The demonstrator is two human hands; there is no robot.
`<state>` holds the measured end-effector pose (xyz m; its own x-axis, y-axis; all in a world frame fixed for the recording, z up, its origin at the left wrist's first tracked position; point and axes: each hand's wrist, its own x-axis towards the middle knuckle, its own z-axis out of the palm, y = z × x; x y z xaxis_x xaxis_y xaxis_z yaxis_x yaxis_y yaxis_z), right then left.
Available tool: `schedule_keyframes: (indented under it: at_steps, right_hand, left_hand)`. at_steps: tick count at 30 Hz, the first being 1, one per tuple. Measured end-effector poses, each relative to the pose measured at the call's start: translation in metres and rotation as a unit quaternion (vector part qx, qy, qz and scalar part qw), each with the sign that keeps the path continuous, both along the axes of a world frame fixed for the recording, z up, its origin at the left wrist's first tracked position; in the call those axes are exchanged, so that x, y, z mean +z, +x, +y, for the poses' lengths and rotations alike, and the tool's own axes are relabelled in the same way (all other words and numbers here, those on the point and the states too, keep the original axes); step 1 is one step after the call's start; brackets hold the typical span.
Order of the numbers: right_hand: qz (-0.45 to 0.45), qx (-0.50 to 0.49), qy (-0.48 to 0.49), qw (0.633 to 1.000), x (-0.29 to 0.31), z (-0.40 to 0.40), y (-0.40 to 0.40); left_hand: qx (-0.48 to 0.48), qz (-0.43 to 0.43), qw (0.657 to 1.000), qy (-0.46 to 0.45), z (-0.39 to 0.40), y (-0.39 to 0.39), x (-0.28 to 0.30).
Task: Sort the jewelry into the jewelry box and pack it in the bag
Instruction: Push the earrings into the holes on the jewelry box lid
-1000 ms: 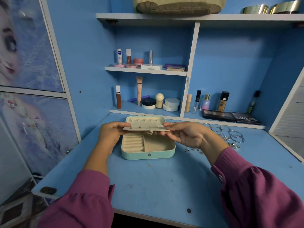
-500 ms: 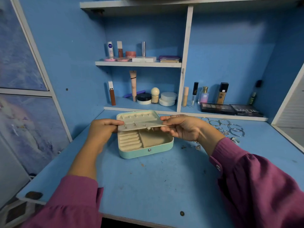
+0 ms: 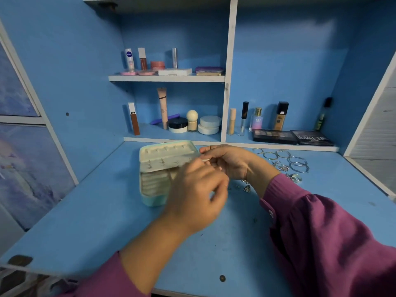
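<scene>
Jewelry box (image 3: 153,189) open, frame centre. Right hand (image 3: 230,162) pinching cream flap (image 3: 162,165) edge. Left hand (image 3: 198,195) blurred, fingers loosely curled; grip indeterminate. Bangles (image 3: 285,159) right of hands.

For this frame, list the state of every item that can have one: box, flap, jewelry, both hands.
jewelry box: open, on the desk.
earring flap: raised, studs pinned in it.
right hand: holds the flap's right edge.
left hand: blurred, over the box; grip unclear.
bangles: loose on the desk, unpacked.
triangular earring: loose on the desk.
</scene>
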<state>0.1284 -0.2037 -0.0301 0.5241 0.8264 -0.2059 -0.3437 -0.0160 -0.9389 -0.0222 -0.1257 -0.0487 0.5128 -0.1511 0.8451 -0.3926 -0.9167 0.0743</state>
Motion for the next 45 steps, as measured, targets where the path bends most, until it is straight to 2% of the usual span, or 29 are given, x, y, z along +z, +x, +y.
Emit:
schedule_keyframes:
  at_steps: [4,8,11,16,21,25,38,45]
  right_hand:
    - [-0.012,-0.007,-0.009,1.0,-0.003,0.0,0.004]
    - [-0.004,-0.003,0.0,1.0,-0.006,0.003,0.006]
    - [0.003,0.006,0.007,1.0,-0.007,0.004,0.009]
    - [0.009,0.005,0.01,1.0,-0.007,0.003,0.009]
    - [0.017,0.01,0.02,1.0,-0.009,0.004,0.011]
    - [0.025,0.015,0.02,0.999,-0.011,0.006,0.012]
    - [0.04,0.016,0.027,0.999,-0.006,0.001,0.007]
    - [0.028,0.04,0.02,0.999,-0.008,0.002,0.009]
  left_hand:
    - [0.098,0.09,0.983,0.125,-0.003,0.018,-0.017]
    - [0.12,0.134,0.965,0.189,0.004,0.026,-0.027]
    - [0.12,0.163,0.959,0.2,0.004,0.029,-0.029]
    - [0.105,0.151,0.967,0.174,0.003,0.035,-0.024]
    - [0.136,0.156,0.964,0.167,0.0,0.037,-0.027]
    - [0.152,0.146,0.961,0.18,-0.004,0.038,-0.024]
    - [0.194,0.192,0.933,0.234,-0.012,0.037,-0.018]
    - [0.173,0.133,0.941,0.258,-0.005,0.035,-0.021]
